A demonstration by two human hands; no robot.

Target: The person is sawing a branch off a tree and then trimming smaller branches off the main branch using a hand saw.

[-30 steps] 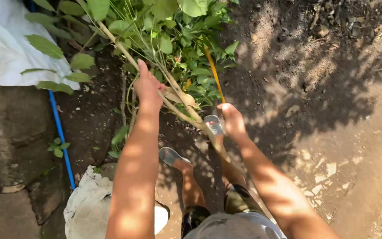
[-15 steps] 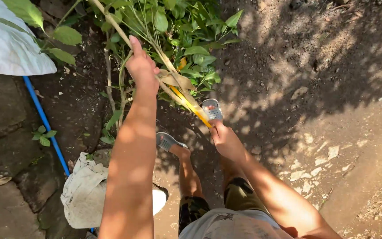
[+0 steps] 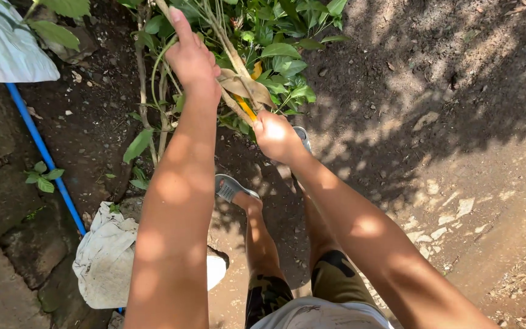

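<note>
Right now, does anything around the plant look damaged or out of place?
One dry brown leaf hangs among the green stems beside the left hand, just above the right hand. Nothing else stands out.

Blue pipe (image 3: 44,155), white sack (image 3: 108,259), white sheet (image 3: 4,49), grey sandals (image 3: 231,187)
</note>
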